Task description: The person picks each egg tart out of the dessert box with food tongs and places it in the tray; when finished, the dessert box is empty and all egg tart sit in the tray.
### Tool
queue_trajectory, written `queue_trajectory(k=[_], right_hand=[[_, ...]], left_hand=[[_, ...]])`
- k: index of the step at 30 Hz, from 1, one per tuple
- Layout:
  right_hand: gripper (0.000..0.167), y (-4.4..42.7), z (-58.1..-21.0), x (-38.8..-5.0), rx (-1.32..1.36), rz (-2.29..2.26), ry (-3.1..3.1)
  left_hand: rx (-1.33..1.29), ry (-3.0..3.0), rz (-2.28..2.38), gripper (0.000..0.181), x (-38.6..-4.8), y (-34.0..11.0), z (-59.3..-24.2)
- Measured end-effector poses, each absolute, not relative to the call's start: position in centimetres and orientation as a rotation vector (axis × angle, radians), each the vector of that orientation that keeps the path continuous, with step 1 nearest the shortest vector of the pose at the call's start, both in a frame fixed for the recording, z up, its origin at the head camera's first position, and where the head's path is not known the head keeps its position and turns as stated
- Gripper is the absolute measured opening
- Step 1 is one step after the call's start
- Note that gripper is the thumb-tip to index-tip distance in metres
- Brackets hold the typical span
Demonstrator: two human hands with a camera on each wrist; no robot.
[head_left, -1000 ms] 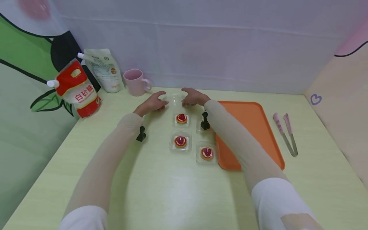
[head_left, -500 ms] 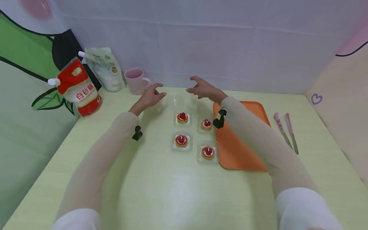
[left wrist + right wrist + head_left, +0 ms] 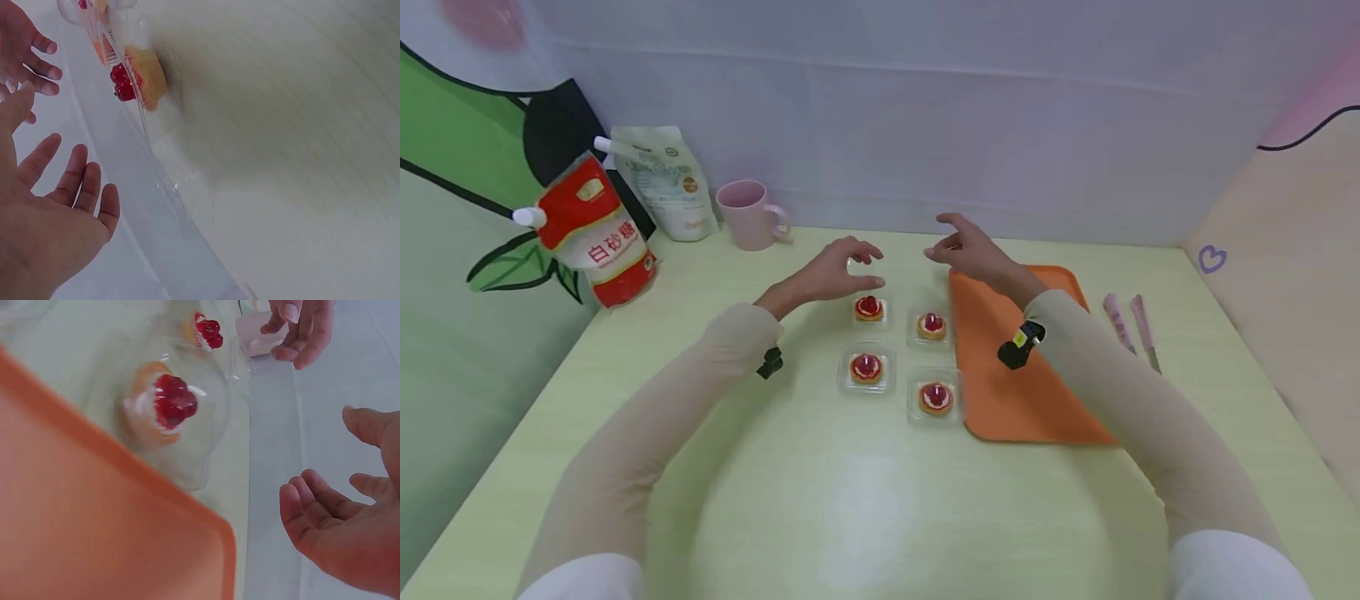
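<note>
My left hand [image 3: 835, 271] hovers over the far left fruit tart [image 3: 869, 309], thumb and fingers apart, holding nothing. That tart, topped with red cherries, sits in a clear plastic box; in the left wrist view the clear plastic [image 3: 165, 178] stretches on beyond the tart [image 3: 147, 78]. In the head view my hand hides part of this box. My right hand [image 3: 973, 252] is in the air above the far end of the orange tray [image 3: 1022, 400], fingers loosely bent around nothing. Nearest to it is another boxed tart [image 3: 932, 326].
Two more boxed tarts, one near left [image 3: 867, 368] and one near right [image 3: 936, 399], stand beside the tray. A pink mug [image 3: 751, 218], a red pouch [image 3: 598, 233] and a white pouch [image 3: 664, 185] stand back left. Pink-handled tongs [image 3: 1142, 325] lie right, partly behind my sleeve.
My right hand has drawn away from the clear plastic at the back, moving right over the tray. The left hand has shifted right and nearer, over the far left tart. The tarts stay put.
</note>
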State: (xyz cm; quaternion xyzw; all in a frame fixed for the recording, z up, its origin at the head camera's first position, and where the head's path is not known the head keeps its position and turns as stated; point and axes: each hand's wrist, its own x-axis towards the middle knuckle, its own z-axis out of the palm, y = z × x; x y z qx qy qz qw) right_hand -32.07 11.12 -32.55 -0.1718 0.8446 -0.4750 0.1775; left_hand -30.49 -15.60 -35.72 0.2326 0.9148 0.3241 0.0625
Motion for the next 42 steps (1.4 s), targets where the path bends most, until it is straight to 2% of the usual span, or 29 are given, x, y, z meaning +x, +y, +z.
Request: queue_trajectory(k=[7, 16, 30, 42], right_hand=[[0.077, 12.8, -34.0, -30.3, -0.475, -1.299, 2.446], [0.084, 14.2, -36.1, -28.1, -0.552, -1.102, 2.541], [0.085, 13.9, -37.7, -27.0, -0.631, -1.001, 2.573], [0.078, 13.8, -37.8, -27.0, -0.707, -0.877, 2.625]], left_hand=[[0.806, 2.734, 0.608, 0.070, -29.6, -12.6, -35.9], [0.898, 2.672, 0.433, 0.077, -29.1, -10.0, -36.2], [0.898, 2.689, 0.306, 0.070, -28.7, -8.5, -36.3], [0.869, 2.725, 0.299, 0.068, -28.4, -8.5, -36.6]])
